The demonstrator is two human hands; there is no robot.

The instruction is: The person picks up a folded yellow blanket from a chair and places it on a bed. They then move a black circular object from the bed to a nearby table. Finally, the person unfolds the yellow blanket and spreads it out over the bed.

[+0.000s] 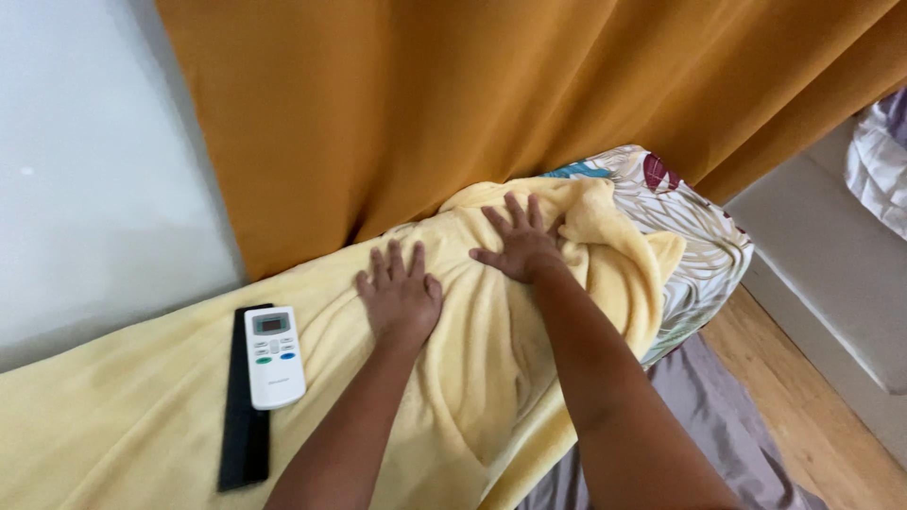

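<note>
Orange curtain, pale wall, wooden floor

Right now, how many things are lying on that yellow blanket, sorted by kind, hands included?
Remote controls: 2, a white remote with a small screen, overlapping a longer black remote.
Hands: 2, the left hand and the right hand, both flat, fingers spread, on the yellow blanket.
Total: 4
</note>
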